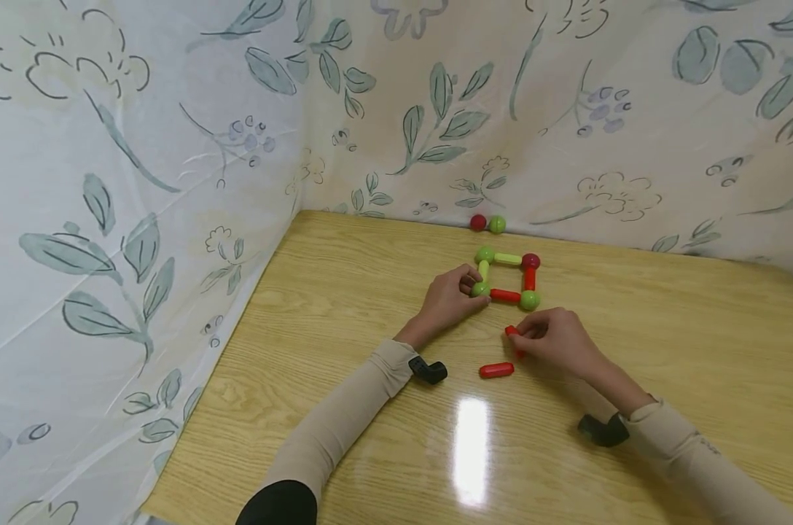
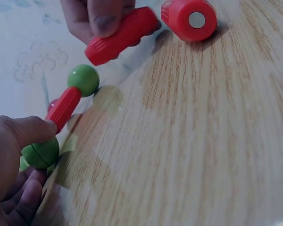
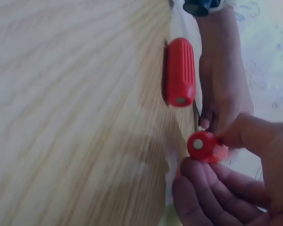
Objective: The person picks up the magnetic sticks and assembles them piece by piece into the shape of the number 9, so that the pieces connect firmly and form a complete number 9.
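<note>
A square of magnetic rods and balls lies on the table. Its far side is a yellow-green rod [image 1: 508, 259] between a green ball [image 1: 485, 254] and a dark red ball [image 1: 530, 260]. My left hand [image 1: 450, 299] holds the near-left green ball [image 2: 41, 153], its thumb by the red near-side rod [image 2: 65, 109]. That rod runs to another green ball [image 1: 530, 300]. Between thumb and fingers, my right hand [image 1: 562, 341] pinches a loose red rod [image 2: 122, 35] just nearer than the square. A silvery magnet disc shows on its end in the right wrist view.
One more red rod [image 1: 497, 370] lies on the wooden table [image 1: 344, 292], between the two forearms. A red ball [image 1: 478, 222] and a green ball [image 1: 498, 224] sit at the back edge. Patterned cloth [image 1: 396, 102] hangs behind and at left.
</note>
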Demonstrator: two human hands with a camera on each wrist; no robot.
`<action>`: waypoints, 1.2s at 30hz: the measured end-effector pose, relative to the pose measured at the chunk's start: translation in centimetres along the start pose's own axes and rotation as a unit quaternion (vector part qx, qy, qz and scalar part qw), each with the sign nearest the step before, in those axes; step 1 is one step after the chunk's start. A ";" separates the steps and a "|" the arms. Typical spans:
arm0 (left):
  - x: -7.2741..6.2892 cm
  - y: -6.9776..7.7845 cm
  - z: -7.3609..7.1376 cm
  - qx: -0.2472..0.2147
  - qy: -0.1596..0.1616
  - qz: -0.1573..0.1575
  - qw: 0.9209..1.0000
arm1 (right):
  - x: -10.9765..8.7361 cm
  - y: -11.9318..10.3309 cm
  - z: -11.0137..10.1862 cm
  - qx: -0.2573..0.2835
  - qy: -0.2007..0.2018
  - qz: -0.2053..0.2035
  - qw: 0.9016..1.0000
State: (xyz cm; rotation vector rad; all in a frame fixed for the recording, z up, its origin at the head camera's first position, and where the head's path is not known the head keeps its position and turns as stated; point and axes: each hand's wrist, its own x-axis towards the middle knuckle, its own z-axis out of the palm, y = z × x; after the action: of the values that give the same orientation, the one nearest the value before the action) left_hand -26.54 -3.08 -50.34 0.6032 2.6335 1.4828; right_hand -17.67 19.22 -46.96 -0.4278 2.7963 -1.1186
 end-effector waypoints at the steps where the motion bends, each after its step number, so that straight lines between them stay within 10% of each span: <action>1: 0.0 0.0 0.0 0.000 0.000 0.001 1.000 | 0.0 0.2 -0.2 0.007 0.007 0.015 1.000; 10: 0.0 -0.2 0.0 0.002 0.001 0.006 1.000 | -0.2 1.2 -1.4 0.095 0.026 0.133 0.986; 36: 0.0 0.0 0.0 0.003 0.005 0.002 1.000 | 0.7 2.3 -2.0 0.200 0.021 0.183 0.962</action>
State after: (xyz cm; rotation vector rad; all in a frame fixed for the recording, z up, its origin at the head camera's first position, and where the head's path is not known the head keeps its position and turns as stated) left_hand -26.53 -3.02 -50.32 0.6039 2.6475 1.4822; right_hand -19.23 21.96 -47.09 0.1471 2.4398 -1.5479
